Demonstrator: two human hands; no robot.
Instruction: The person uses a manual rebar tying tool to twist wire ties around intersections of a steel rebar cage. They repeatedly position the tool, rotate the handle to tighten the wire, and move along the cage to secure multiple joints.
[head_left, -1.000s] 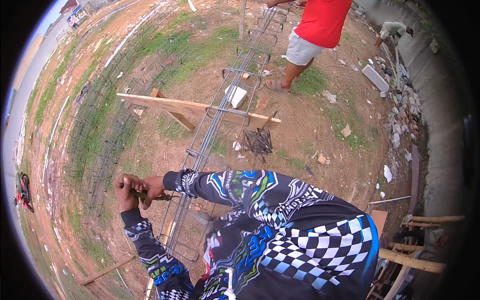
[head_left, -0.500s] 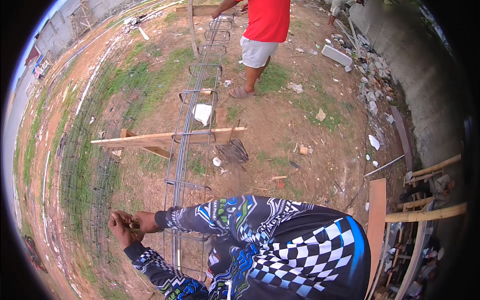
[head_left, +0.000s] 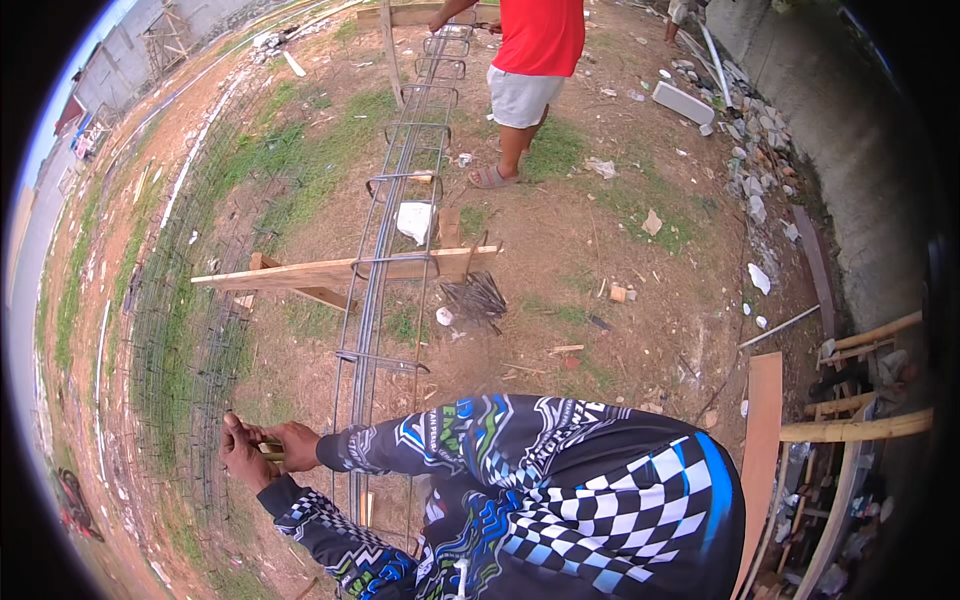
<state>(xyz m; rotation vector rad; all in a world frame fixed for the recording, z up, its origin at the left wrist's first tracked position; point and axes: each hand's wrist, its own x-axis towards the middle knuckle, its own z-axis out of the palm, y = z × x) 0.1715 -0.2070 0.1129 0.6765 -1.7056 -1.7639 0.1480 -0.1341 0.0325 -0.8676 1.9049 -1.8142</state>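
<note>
Sleeve (head_left: pixel 400 443) part-hides rebar cage (head_left: pixel 370 290) over plank (head_left: pixel 300 275); L hand (head_left: pixel 243 456) & R hand (head_left: pixel 297 446) clenched on tool (head_left: pixel 271 449)

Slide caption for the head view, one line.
Left hand and right hand around a yellowish tool beside a rebar cage, a red-shirted co-worker farther along.

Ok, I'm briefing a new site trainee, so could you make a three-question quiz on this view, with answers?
1. True or false: the long grey steel-bar cage crosses the long pale wooden plank.
2. Which colour is the shirt of the person standing beside the cage? A) blue B) red C) green
3. Where is the slim olive-yellow tool, relative to the wearer's left hand and right hand?

Key: 1. True. 2. B. 3. Between them.
</note>
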